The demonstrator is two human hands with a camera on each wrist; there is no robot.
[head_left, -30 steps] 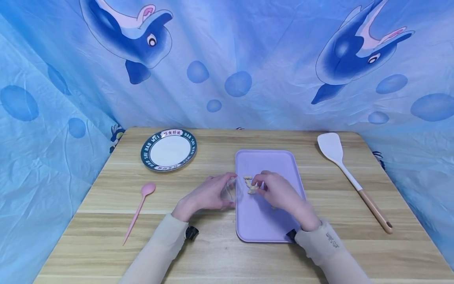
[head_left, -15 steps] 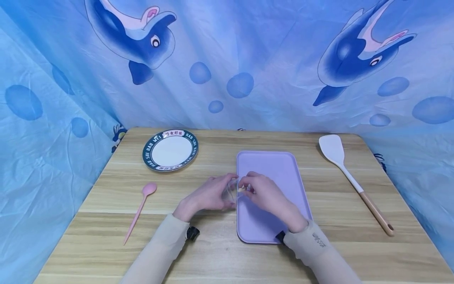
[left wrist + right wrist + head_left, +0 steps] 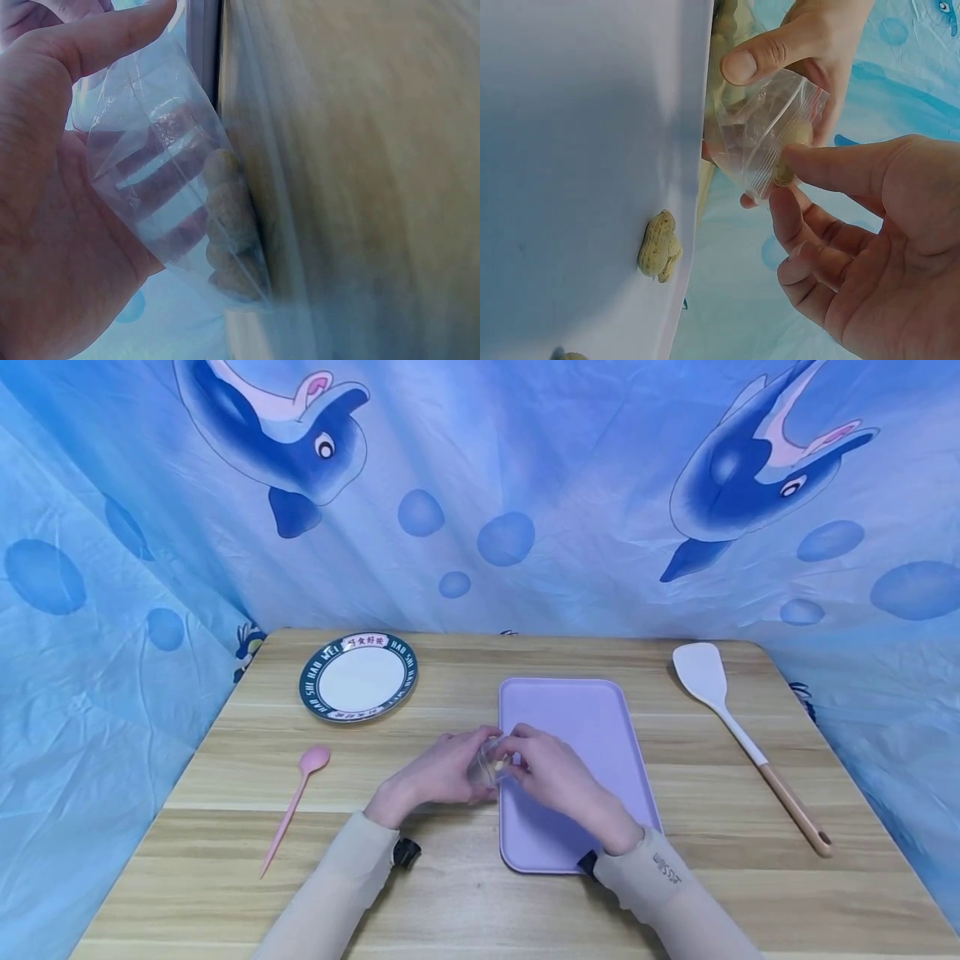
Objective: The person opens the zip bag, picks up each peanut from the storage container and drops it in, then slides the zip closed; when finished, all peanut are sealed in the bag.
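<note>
My left hand (image 3: 448, 768) holds a small clear zip bag (image 3: 165, 157) between thumb and fingers, at the left edge of the lilac tray (image 3: 585, 714). Several peanuts (image 3: 229, 214) lie along the bottom of the bag, showing through the plastic. At the bag's mouth, my right hand (image 3: 553, 777) pinches a peanut (image 3: 786, 169) between thumb and fingertip, overlapping the zip strip in the right wrist view. Other peanuts (image 3: 658, 251) rest on the tray below, mostly hidden by the right hand in the head view.
A green-rimmed white plate (image 3: 360, 679) sits at the back left, with a pink spoon (image 3: 294, 810) in front of it. To the right of the tray lies a white spatula (image 3: 738, 731) with a wooden handle. A blue dolphin-print cloth (image 3: 577, 602) hangs behind the wooden table.
From the peanuts on the tray, my right hand has moved left to the bag's mouth, carrying a peanut. My left hand has stayed in place with the bag.
</note>
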